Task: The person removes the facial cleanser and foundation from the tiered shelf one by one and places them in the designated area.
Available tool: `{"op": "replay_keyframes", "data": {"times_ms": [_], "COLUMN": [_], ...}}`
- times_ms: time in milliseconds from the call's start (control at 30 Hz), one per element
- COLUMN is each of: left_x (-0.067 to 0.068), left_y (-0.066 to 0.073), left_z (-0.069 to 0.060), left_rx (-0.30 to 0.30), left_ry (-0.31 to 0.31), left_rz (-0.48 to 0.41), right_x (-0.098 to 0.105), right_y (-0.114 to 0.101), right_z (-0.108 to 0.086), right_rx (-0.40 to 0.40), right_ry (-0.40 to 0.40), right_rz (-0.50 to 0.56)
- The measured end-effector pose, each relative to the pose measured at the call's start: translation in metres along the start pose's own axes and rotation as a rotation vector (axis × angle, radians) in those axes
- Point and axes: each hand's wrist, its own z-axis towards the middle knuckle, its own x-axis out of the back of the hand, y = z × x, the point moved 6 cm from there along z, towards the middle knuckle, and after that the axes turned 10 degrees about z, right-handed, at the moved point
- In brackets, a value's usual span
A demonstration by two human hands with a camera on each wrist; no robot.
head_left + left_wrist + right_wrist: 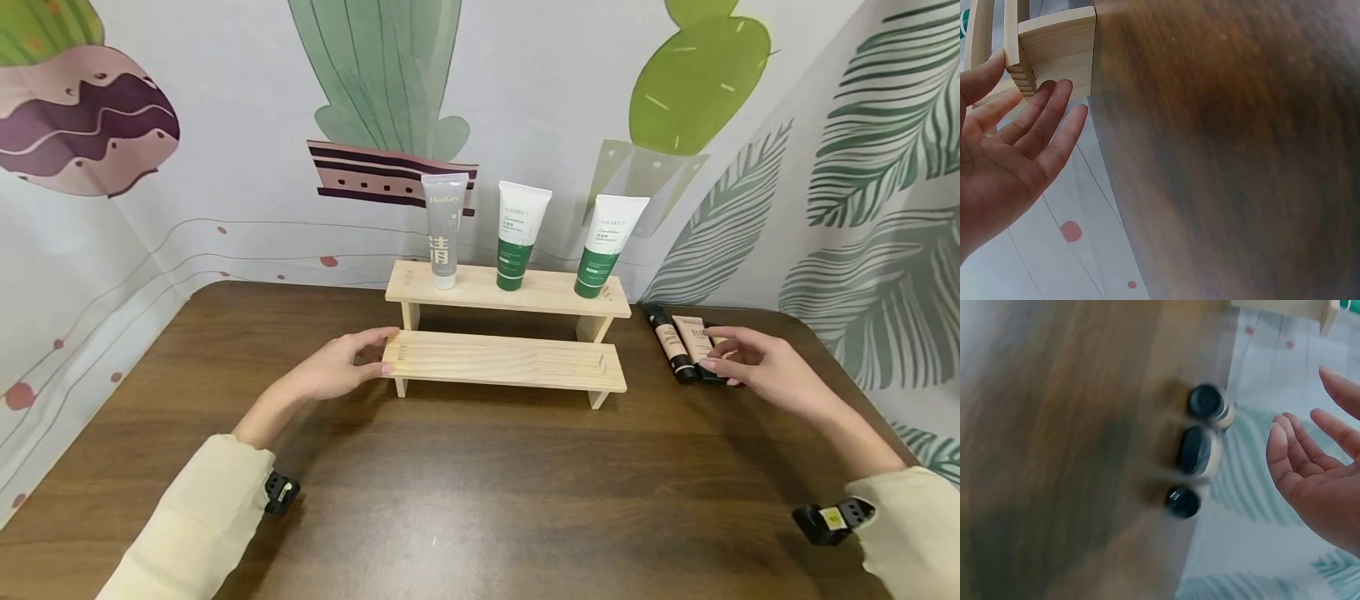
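My left hand (341,367) holds the left end of a low wooden shelf (495,360), thumb at its front corner and forefinger at its back corner. The other fingers spread beside the shelf's leg (1060,50) in the left wrist view. Over at the right, my right hand (772,375) hovers above three cosmetic tubes lying side by side, its fingers loosely bent around nothing. One is a beige tube (667,337) with a black cap; beside it lies a pale pink BB tube (693,337). The third, its black cap (1183,502) visible in the right wrist view, is mostly hidden by the hand.
Behind the low shelf stands a taller wooden shelf (480,287). On it are a grey tube (444,225) and two white-and-green tubes, one central (517,237), one right (606,242). A plant-patterned cloth (247,150) hangs behind the brown table (480,500).
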Motion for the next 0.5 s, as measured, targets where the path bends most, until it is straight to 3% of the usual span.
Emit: {"op": "replay_keyframes", "data": {"times_ms": [500], "left_x": [0.001], "left_y": [0.001], "left_z": [0.001], "left_rx": [-0.002], "left_ry": [-0.004], "left_rz": [0.009], "right_x": [-0.024], "right_y": [-0.055], "right_z": [0.02], "right_rx": [0.083], "right_ry": [-0.082], "right_rz": [-0.017]}}
